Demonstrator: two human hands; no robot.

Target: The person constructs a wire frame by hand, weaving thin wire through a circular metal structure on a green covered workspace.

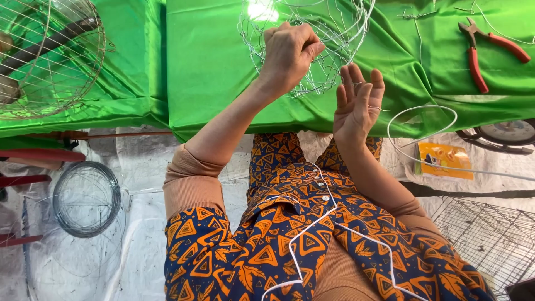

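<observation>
fingers of left hand [288, 53] pinch wire basket [329, 33]; right hand [358, 103] fingers spread open beside it.

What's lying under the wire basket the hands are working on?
Under the wire basket lies the green cloth, visible through its mesh. The left hand grips its rim; the right hand is open beside it. Whatever the cloth covers is hidden.

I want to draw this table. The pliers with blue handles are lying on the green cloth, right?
Not quite. The head view shows the pliers have red handles, not blue. They are lying on the green cloth, as you said.
</observation>
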